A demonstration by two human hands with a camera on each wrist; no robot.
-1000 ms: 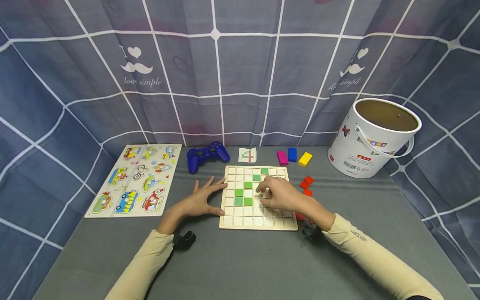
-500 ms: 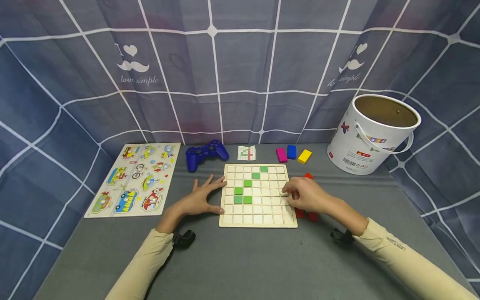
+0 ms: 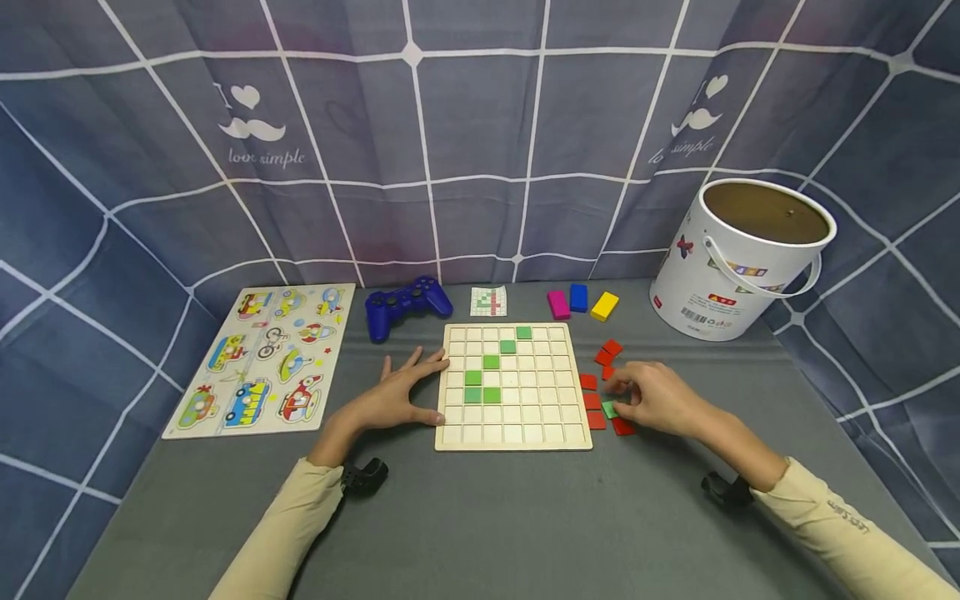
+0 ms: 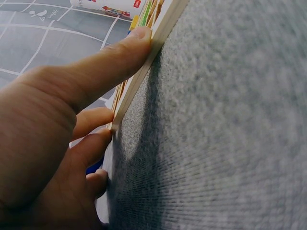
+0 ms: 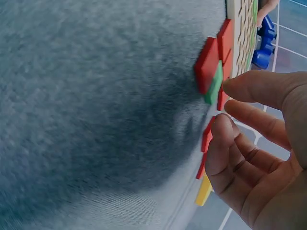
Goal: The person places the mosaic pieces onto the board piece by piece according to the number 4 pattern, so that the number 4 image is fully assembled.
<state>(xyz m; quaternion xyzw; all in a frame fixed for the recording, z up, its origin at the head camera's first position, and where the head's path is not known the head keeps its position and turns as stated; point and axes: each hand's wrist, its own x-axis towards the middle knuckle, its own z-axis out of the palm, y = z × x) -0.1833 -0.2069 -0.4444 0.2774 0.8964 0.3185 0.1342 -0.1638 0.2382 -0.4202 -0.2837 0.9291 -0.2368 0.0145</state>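
Observation:
A pale wooden grid board (image 3: 525,433) lies on the table with several green tiles (image 3: 491,395) set in its squares. My left hand (image 3: 393,402) rests at the board's left edge. In the left wrist view, its thumb (image 4: 115,60) and fingertips touch the board's side. To the board's right, my right hand (image 3: 660,398) hovers over a pile of loose tiles, thumb and fingers apart with nothing seen between them. Nearest to it is a loose green tile (image 5: 215,84), lying against a red tile (image 5: 207,64). The hand partly hides the pile.
Behind the board lie a small pattern card (image 3: 489,302), a blue game controller (image 3: 408,305) and magenta, blue and yellow blocks (image 3: 604,306). A picture puzzle board (image 3: 262,358) lies at left. A white bucket (image 3: 738,275) stands at back right.
My right hand has moved right, from over the board to the loose tiles beside it, uncovering the board's squares. The left hand has stayed at the board's edge.

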